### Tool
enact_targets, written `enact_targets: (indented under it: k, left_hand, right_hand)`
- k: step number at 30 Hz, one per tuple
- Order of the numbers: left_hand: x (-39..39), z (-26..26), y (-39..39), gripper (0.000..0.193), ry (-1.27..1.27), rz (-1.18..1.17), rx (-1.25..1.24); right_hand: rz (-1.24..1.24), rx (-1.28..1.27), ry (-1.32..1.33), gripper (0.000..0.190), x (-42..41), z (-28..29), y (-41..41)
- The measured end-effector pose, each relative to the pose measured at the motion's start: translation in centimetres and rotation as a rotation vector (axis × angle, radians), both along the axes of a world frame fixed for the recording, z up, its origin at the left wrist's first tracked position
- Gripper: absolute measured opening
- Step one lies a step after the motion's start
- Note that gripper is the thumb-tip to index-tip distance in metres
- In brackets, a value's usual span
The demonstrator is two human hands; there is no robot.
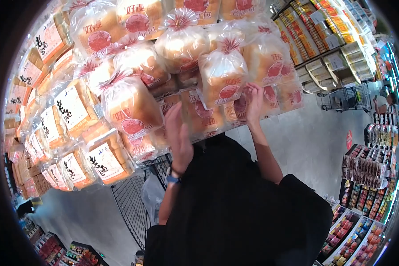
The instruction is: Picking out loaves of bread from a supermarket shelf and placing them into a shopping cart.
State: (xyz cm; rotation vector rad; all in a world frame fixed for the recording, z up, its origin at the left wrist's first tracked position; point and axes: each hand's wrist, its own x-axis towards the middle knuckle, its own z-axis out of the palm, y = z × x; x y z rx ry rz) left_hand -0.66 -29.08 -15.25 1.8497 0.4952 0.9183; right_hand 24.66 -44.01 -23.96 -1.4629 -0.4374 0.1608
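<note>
Before me is a display piled with bagged bread loaves. My left hand (179, 141), slightly blurred, is held flat and upright beside a bagged loaf (133, 106) with its bag gathered at the top. Nothing shows in its palm. My right hand (254, 103) has its fingertips by the right side of another bagged loaf (223, 78); I cannot tell whether they touch the plastic. Lower bagged loaves (202, 108) lie flat between the two hands, at the front edge of the display.
Packs of sliced bread (73, 108) stand at the left. A wire shopping cart (129, 199) holding a plastic bag (153, 194) is by my left arm. Another cart (347, 98) and a person (381, 104) appear farther right, near stocked shelves (364, 166).
</note>
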Motion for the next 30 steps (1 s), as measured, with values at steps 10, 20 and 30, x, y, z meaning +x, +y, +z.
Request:
enact_targets:
  k: [10, 20, 30]
  left_hand:
    - [12.3, -7.7, 0.9, 0.057, -0.172, -0.264, -0.645]
    - [11.1, -7.1, -0.6, 0.055, -0.020, -0.062, -0.682]
    - [10.6, -4.8, -0.6, 0.061, -0.062, -0.046, -0.410]
  right_hand:
    - [0.209, -0.299, 0.262, 0.067, 1.8, 0.3, 2.6]
    - [0.188, -0.173, 0.364, 0.070, -1.3, 0.8, 6.0]
    - [0.113, -0.124, -0.010, 0.046, -0.3, 0.4, 0.8]
